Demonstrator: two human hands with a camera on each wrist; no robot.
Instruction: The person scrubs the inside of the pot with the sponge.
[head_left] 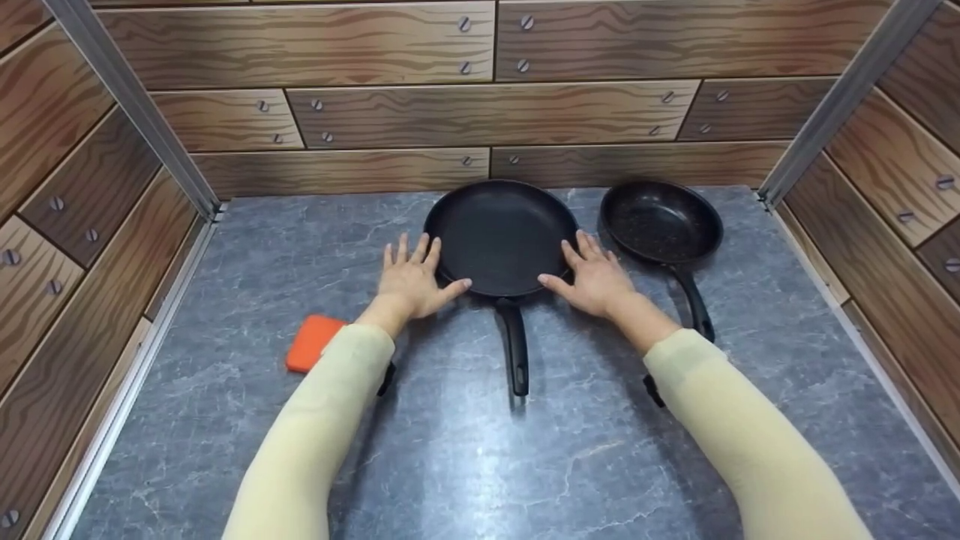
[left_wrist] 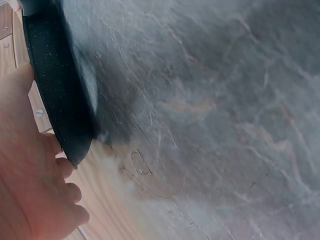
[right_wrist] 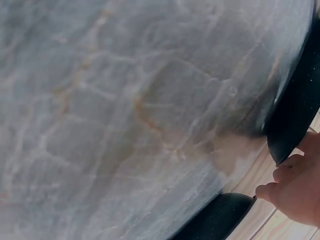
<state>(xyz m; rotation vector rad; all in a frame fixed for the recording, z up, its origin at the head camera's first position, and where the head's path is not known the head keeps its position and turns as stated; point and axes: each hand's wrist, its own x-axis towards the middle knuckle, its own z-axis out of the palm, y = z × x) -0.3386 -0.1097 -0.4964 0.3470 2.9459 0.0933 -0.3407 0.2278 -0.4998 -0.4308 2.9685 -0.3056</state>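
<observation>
In the head view a large black frying pan (head_left: 502,236) lies flat at the back middle, its handle (head_left: 515,349) pointing toward me. My left hand (head_left: 414,285) is at the pan's left edge, fingers spread and straight, thumb by the near rim. On the other side, my right hand (head_left: 600,283) mirrors it, fingers extended along the right edge. Both wrist views show fingers against the outer side of the pan (left_wrist: 57,80), though the exact contact is partly hidden. A smaller dark frying pan (head_left: 660,221) sits just beyond the right hand's fingers.
An orange square object (head_left: 315,343) lies left of my left forearm, partly covered by the sleeve. Wood-patterned walls (head_left: 390,116) enclose the grey marbled tabletop (head_left: 585,465) at the back and both sides. The smaller pan's handle (head_left: 694,304) extends close to my right forearm.
</observation>
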